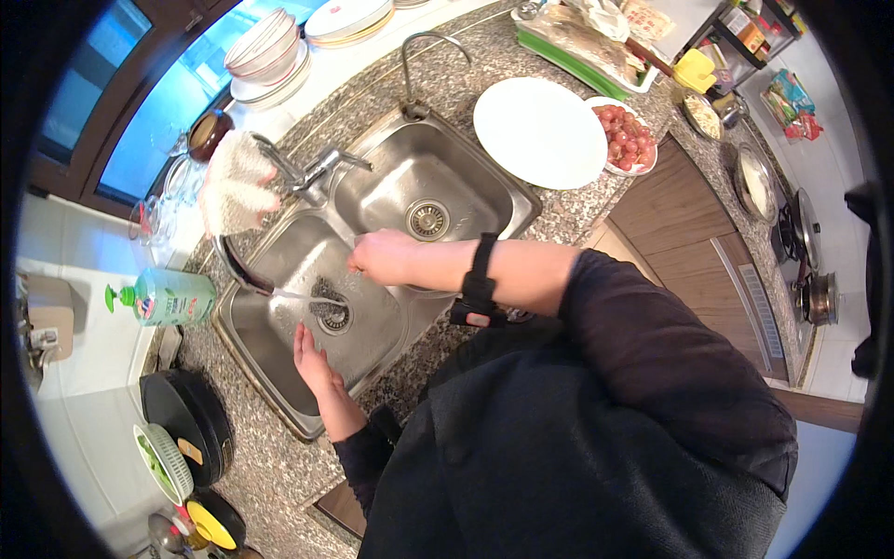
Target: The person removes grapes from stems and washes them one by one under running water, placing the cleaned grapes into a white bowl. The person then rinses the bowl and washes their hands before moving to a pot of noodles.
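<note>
My left hand (pixel 314 363) is over the front of the left stainless-steel sink basin (pixel 269 342), fingers stretched out and nothing in it. Beside its fingertips, a stream of water (pixel 307 298) runs from the spout of the curved faucet (pixel 241 272) toward the drain strainer (pixel 336 318). A dark, mesh-like patch (pixel 323 288) shows next to that drain; what it is stays unclear. Above the divider between the basins is my right hand (pixel 384 256), its fingers curled and their undersides hidden. The right basin (pixel 380 185) has a round drain strainer (pixel 427 219).
A pale cloth (pixel 237 182) hangs over the faucet. A green pump bottle (pixel 174 297) stands left of the sink. On the granite counter at right are a white plate (pixel 541 133) and a bowl of red grapes (pixel 628 140). Stacked bowls (pixel 262 52) line the windowsill.
</note>
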The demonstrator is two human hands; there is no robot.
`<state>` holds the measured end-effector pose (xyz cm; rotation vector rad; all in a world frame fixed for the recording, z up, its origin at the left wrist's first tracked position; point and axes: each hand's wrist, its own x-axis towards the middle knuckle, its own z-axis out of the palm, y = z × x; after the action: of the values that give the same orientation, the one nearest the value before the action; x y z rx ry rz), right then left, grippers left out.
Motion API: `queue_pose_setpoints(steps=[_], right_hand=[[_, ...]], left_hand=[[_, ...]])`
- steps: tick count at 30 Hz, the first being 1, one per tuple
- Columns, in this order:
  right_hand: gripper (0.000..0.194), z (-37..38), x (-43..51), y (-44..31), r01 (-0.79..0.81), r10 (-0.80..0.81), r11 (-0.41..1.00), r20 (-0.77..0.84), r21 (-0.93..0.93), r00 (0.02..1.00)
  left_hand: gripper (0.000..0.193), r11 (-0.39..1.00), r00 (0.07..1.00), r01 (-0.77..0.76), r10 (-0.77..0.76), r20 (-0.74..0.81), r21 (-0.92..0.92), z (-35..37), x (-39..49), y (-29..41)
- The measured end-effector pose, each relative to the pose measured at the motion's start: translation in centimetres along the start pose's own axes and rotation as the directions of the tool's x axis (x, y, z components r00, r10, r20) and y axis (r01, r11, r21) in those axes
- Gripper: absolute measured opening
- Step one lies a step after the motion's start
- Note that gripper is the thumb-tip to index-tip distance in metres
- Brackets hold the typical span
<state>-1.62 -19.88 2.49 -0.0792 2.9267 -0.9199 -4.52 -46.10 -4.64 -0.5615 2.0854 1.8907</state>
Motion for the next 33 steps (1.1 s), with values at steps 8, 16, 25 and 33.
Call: queue_pose_setpoints(steps=[8, 16, 25, 33], right_hand=[[0.023, -12.9, -9.3, 6.9, 0.038, 0.110, 0.832, -0.232, 0.554, 0.966], [0.022, -22.9, -21.5, 24.8, -0.513, 0.293, 0.855, -0.890, 0.080, 0.349], [0.023, -20.0, -24.5, 34.6, -0.828, 0.405, 0.508, -0.783, -0.237, 0.472], [0.044, -19.9, -25.2, 34.0, -0.738, 0.335, 0.623, -0.765, -0.259, 0.550]], left_hand=[[0.039, 0.992, 0.989, 0.078, -0.089, 0.115, 0.098, -1.2, -0.7, -1.9], [0.037, 0.991, 0.984, 0.101, -0.113, 0.136, 0.093, -1.4, -2.1, -1.9], [0.040, 0.987, 0.987, 0.043, -0.066, 0.145, 0.158, 0.7, -3.2, -0.1], [0.037, 0.978, 0.985, 0.037, -0.069, 0.156, 0.204, 0.8, -3.8, 0.0]])
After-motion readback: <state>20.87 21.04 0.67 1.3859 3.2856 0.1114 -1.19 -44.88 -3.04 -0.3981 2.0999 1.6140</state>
